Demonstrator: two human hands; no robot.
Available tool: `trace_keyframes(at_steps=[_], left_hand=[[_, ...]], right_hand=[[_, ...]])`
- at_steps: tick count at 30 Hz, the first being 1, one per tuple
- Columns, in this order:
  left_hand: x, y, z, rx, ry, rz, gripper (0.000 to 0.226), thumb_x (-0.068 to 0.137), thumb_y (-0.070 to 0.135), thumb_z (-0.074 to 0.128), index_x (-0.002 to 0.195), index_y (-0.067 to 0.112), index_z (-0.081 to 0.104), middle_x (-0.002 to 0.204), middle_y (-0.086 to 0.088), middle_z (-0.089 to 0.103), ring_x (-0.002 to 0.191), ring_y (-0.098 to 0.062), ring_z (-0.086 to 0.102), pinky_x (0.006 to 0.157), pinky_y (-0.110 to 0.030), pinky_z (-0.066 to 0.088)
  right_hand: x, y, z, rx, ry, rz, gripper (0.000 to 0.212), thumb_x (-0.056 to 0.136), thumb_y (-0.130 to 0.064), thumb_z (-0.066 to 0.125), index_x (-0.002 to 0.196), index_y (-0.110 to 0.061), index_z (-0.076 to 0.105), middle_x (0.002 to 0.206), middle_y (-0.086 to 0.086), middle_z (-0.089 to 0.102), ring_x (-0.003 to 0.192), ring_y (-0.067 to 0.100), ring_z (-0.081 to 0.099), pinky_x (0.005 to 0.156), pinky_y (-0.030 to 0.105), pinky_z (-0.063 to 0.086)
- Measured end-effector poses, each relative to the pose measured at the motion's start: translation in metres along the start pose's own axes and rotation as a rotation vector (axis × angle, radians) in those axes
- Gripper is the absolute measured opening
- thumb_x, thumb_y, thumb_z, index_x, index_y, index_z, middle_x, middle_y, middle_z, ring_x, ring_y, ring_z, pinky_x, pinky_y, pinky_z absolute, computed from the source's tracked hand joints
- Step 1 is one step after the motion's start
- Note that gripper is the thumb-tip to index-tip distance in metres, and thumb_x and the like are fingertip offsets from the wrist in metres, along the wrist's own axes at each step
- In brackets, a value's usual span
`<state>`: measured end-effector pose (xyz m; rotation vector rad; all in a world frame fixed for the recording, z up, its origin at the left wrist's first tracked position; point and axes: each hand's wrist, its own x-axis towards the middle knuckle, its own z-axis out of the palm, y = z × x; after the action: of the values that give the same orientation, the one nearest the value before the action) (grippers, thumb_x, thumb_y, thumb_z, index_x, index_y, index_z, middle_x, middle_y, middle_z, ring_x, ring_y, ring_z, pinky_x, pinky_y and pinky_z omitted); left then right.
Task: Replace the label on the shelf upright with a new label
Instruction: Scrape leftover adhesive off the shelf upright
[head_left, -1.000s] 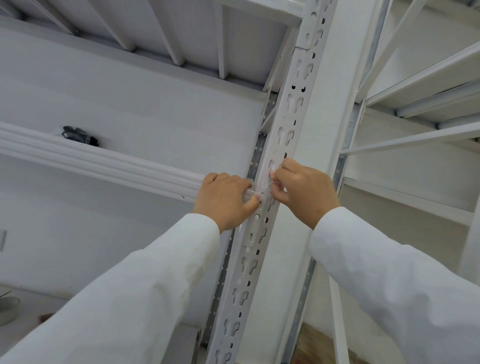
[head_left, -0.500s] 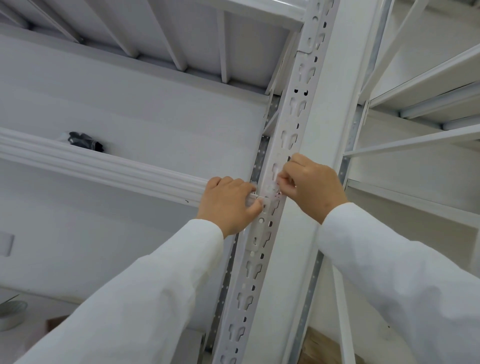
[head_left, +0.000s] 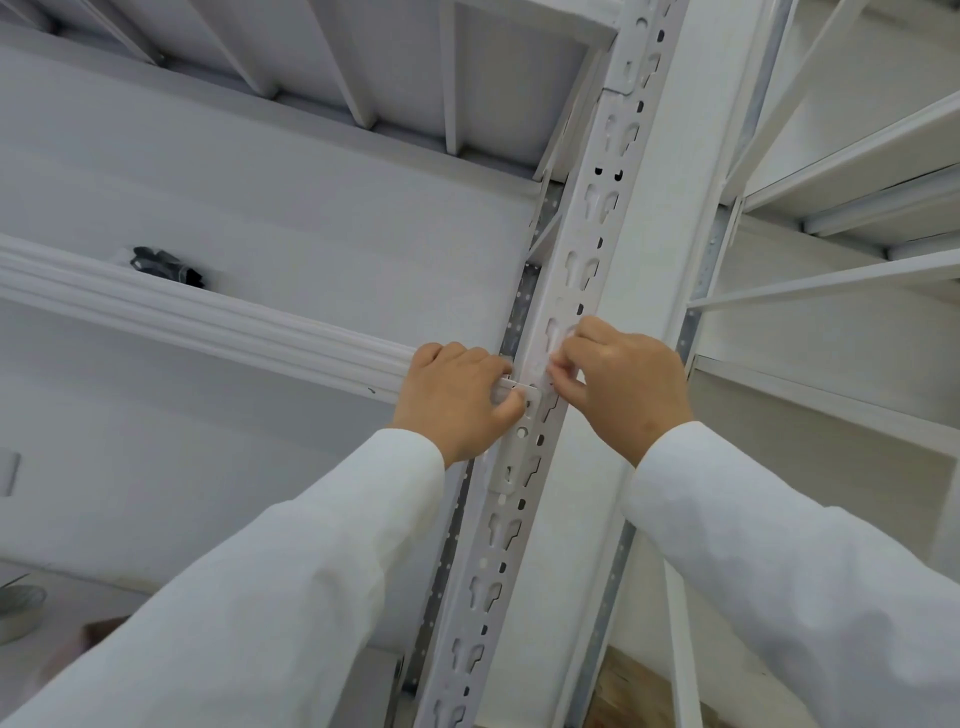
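Right hand (head_left: 623, 384) pinching the label (head_left: 556, 343) on the upright (head_left: 571, 291), label at its 10 o'clock, running w/ the post (left hand (head_left: 457, 400) grips the beam end)

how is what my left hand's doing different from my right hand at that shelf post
The left hand sits lower on the upright's left side, pinching a small white strip; the right hand is higher on its face, fingertips working a clear label. Both wear white sleeves.
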<state>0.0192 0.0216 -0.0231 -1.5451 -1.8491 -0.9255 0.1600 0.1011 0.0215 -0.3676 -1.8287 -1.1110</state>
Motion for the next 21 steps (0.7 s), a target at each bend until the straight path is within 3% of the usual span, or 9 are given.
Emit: trace_keyframes(at_steps=[7, 11, 15, 21], left_hand=[[0.000, 0.002, 0.000, 0.009, 0.001, -0.008, 0.041, 0.093, 0.045, 0.036, 0.126, 0.027, 0.053, 0.125, 0.006, 0.059, 0.118, -0.017, 0.047, 0.103, -0.031, 0.022], [-0.001, 0.002, -0.001, 0.005, 0.001, -0.006, 0.041, 0.094, 0.045, 0.036, 0.125, 0.026, 0.054, 0.124, 0.006, 0.059, 0.117, -0.017, 0.047, 0.104, -0.031, 0.023], [-0.001, 0.002, -0.002, 0.012, -0.004, -0.003, 0.041, 0.094, 0.045, 0.036, 0.125, 0.026, 0.054, 0.123, 0.006, 0.059, 0.116, -0.018, 0.048, 0.104, -0.031, 0.023], [-0.002, 0.002, -0.002, 0.009, -0.016, -0.003, 0.042, 0.094, 0.045, 0.036, 0.126, 0.026, 0.053, 0.123, 0.005, 0.059, 0.116, -0.018, 0.048, 0.104, -0.031, 0.023]], right_hand=[[0.002, -0.005, 0.000, 0.005, -0.005, 0.021, 0.031, 0.077, -0.022, 0.041, 0.050, -0.013, 0.054, 0.058, 0.002, 0.052, 0.037, 0.024, 0.042, 0.046, 0.021, 0.020], [0.000, -0.007, -0.002, 0.027, -0.041, 0.042, 0.022, 0.075, -0.013, 0.058, 0.053, -0.011, 0.053, 0.060, 0.003, 0.051, 0.039, 0.024, 0.043, 0.043, 0.021, 0.020], [0.000, -0.010, -0.004, 0.048, -0.084, 0.062, 0.024, 0.070, -0.006, 0.070, 0.055, -0.009, 0.052, 0.062, 0.005, 0.051, 0.040, 0.020, 0.036, 0.041, 0.013, 0.011], [0.005, -0.012, -0.001, 0.138, -0.039, 0.146, 0.024, 0.073, -0.002, 0.067, 0.059, -0.007, 0.048, 0.062, 0.008, 0.047, 0.038, 0.024, 0.029, 0.039, 0.022, 0.026]])
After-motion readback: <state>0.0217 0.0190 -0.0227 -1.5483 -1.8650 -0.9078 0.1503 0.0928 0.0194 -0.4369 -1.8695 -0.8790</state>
